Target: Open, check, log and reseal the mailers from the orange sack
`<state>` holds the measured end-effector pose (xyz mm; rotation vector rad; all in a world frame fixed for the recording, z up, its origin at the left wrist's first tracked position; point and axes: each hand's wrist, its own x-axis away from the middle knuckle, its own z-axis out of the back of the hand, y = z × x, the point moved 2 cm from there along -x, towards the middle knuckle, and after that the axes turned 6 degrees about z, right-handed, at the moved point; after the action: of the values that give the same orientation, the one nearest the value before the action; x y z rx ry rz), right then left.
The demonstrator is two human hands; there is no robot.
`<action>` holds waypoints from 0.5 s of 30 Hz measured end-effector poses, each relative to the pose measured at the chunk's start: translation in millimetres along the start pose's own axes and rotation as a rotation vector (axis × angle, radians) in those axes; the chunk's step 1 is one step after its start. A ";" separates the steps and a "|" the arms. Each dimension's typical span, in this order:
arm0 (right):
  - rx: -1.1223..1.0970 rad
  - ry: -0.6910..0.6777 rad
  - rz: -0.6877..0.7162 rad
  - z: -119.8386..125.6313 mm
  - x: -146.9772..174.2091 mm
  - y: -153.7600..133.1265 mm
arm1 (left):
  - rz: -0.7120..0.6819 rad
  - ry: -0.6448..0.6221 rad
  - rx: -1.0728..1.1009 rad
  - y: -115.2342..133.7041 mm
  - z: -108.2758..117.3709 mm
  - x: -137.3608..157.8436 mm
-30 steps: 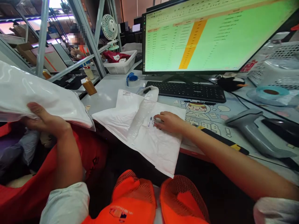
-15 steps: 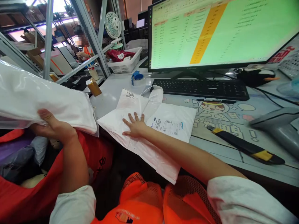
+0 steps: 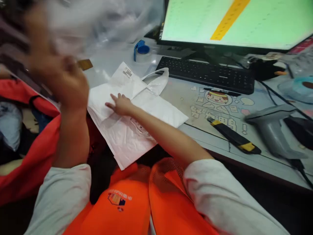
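Observation:
My right hand lies flat with fingers spread on a white plastic mailing bag. The bag rests partly on the desk and hangs over its front edge. A printed tag with "3009" is on its upper part, and my forearm partly covers another label. My left hand is raised at the upper left and smeared by motion. Just beyond it is a blurred whitish, clear plastic package; whether the fingers touch it cannot be made out.
A tape roll with a blue holder stands behind the mailing bag. On the right are a keyboard, a monitor, a box cutter and a grey scanner. A red sack with packages sits at lower left.
My left hand has swung up and forward, and the clear-wrapped white package has moved from the left to the back of the desk. My right hand stays on the mailing bag. The view has tilted down.

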<state>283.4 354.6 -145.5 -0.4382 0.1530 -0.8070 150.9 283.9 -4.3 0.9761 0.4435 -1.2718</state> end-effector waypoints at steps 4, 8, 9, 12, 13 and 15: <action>-0.036 0.183 0.304 33.4 62.9 54.7 | -0.136 -0.316 -0.082 25.3 -51.6 31.3; 0.108 0.177 0.207 46.3 131.3 126.4 | -0.001 -0.719 -0.162 14.3 -117.8 68.0; 0.132 0.152 0.179 43.2 143.7 137.5 | 0.020 -0.786 -0.149 10.2 -132.3 74.7; 0.200 0.098 0.126 26.1 167.8 153.3 | 0.052 -0.805 -0.067 -1.4 -163.0 84.4; 0.223 0.095 0.123 20.8 172.0 154.5 | 0.044 -0.796 -0.045 -5.0 -169.1 85.1; 0.260 0.105 0.130 13.9 176.5 154.2 | -0.013 -0.789 -0.011 -11.0 -176.4 84.6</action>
<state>511.1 324.5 -194.3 -0.1390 0.1697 -0.7107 204.3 376.5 -168.6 0.3983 -0.1590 -1.5427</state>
